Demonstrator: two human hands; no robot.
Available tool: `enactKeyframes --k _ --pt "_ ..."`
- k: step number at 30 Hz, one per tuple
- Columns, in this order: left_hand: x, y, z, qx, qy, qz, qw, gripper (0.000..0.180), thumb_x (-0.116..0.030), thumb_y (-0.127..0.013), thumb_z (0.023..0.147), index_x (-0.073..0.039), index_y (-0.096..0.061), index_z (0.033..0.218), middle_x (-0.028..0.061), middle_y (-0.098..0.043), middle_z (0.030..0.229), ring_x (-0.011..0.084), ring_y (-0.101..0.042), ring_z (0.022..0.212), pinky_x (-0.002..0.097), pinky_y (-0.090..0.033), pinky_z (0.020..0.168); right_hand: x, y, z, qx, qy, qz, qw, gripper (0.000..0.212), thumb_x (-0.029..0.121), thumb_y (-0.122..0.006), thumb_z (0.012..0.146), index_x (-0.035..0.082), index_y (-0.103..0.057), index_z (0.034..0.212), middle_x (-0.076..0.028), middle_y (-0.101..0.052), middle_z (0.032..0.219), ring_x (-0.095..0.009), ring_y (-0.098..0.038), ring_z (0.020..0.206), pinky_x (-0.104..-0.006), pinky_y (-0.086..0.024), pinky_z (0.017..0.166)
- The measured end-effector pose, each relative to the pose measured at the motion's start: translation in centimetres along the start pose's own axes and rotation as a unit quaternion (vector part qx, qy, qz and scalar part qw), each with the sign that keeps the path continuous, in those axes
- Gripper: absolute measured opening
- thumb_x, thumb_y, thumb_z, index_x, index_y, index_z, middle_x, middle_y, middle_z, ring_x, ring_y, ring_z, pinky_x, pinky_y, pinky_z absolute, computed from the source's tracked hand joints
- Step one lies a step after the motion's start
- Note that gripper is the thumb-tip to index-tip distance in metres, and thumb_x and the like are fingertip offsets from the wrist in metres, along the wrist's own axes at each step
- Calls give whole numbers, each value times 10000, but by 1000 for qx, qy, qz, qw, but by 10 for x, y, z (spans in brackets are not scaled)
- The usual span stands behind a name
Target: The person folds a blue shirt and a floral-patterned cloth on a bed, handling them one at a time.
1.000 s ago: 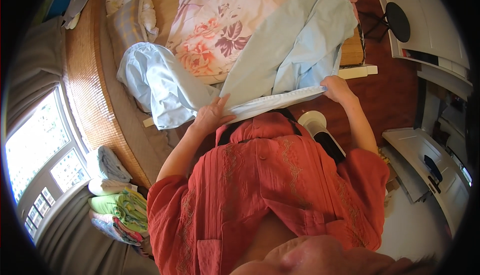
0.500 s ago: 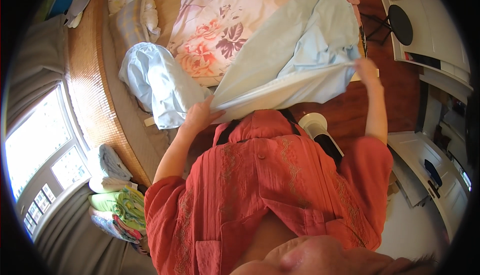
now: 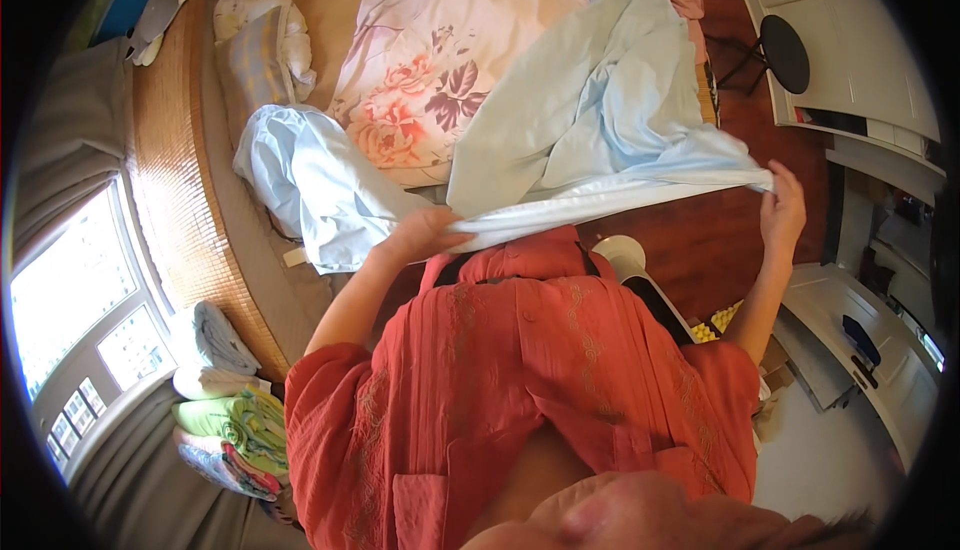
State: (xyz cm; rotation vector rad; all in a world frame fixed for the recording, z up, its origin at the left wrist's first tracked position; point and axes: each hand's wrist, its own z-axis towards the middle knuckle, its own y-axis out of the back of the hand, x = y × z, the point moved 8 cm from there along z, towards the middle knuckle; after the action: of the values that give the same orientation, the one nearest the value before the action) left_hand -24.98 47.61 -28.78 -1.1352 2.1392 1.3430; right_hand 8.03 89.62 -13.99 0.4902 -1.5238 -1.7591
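A large pale blue sheet (image 3: 570,130) spreads from the bed down to my hands, its near edge drawn into a taut band in front of my waist. My left hand (image 3: 422,234) is closed on that edge near the middle. Out to the right, my right hand (image 3: 783,212) grips the far end of the edge between thumb and fingers. More of the blue cloth lies bunched at the left, beyond my left hand. Beneath and behind it is a pink cloth with a flower print (image 3: 410,100), spread over the bed.
A plaid pillow (image 3: 262,55) lies at the bed's left, beside a woven mat panel (image 3: 180,150). Folded quilts (image 3: 235,420) are stacked by the window. A round black stool (image 3: 784,55) stands at the right, before white cabinets (image 3: 850,40). A white bin-like object (image 3: 624,255) is close to my waist.
My right hand has moved right and slightly towards me, stretching the sheet's near edge out. My left hand keeps its grip, shifted slightly right. The blue cloth at the right has spread wider.
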Motion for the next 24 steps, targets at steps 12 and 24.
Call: enactKeyframes --k 12,24 --pt "-15 23 -20 -194 -92 -8 977 191 -129 -666 799 -60 -692 976 138 -652 841 316 -637 756 365 -508 658 -40 -51 7 58 -139 242 958 130 60 -539 911 -2 -615 996 -77 -635 836 -148 -585 789 -261 -462 728" --pt "-1 -5 -61 -197 31 -9 980 158 -213 -646 858 -63 -604 835 118 -595 805 345 -600 687 411 -499 569 152 -310 201 156 219 -65 961 128 46 -483 792 49 -587 867 -152 -577 961 -371 -567 921 -431 -466 766"
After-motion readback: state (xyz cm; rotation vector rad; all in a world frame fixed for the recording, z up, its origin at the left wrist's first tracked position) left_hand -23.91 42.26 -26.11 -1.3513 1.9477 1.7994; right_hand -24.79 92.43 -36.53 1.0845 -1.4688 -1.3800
